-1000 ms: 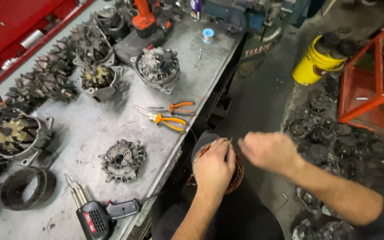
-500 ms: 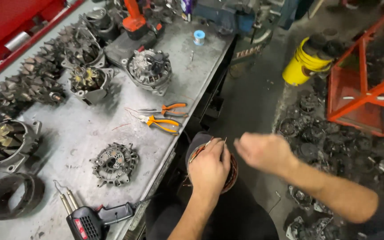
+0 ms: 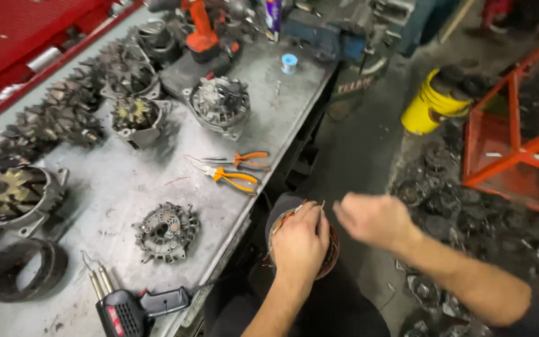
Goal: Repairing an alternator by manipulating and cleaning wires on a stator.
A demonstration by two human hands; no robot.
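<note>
Where the grey workbench point(image 3: 157, 187) fills the left of the view, a dark ring point(image 3: 25, 274) and an open alternator housing point(image 3: 14, 195) are seen at its near-left edge, with a black soldering gun point(image 3: 133, 307) lying at the front. A round finned end plate point(image 3: 166, 231) is set just behind it, and two pairs of orange-handled pliers point(image 3: 235, 170) are laid side by side nearer the bench's right edge. Further back, more alternator parts point(image 3: 219, 106), a red cordless tool point(image 3: 202, 31) and a small blue spool point(image 3: 289, 62) are ranged. Just off the bench edge, a copper-wound stator point(image 3: 330, 256) is held low in front of the person, gripped from above by the left hand point(image 3: 299, 244), whose fingers are closed over its rim; thin wire ends point(image 3: 321, 205) stick up beside the fingers. The right hand point(image 3: 374, 218) is raised just beside it, loosely curled and blurred, so whether anything is pinched cannot be told. Further right, a yellow bucket point(image 3: 428, 103) and an orange metal frame point(image 3: 513, 143) are seen on the littered floor.
</note>
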